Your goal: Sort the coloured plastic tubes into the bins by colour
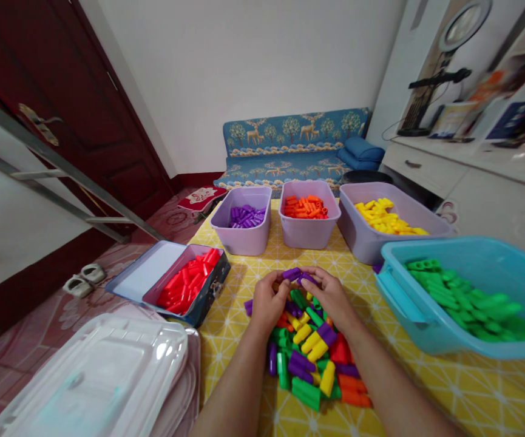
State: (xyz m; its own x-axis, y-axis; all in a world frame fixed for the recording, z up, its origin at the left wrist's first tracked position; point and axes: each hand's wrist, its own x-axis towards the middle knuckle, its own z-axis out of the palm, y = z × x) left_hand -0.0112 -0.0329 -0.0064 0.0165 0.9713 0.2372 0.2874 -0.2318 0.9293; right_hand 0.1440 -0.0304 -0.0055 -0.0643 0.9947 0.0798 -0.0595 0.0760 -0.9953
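Observation:
At the far edge of a mixed pile of plastic tube pieces (301, 335), my two hands meet. My left hand (269, 300) pinches a purple tube piece (292, 274) between thumb and fingers. Close beside it, my right hand (330, 298) is closed on another purple tube piece (308, 278). Whether the two pieces are joined I cannot tell. Green, yellow, red, orange and purple pieces lie loose below my hands, some of them in connected pairs. My forearms cover the pile's sides.
Purple pieces fill part of a lilac bin (246, 241); orange ones lie in a second bin (310, 233), yellow in a third (357, 233). A turquoise bin (408, 303) holds green pieces. Red ones lie in an open case (207, 297). Clear lids (153, 358) are stacked at left.

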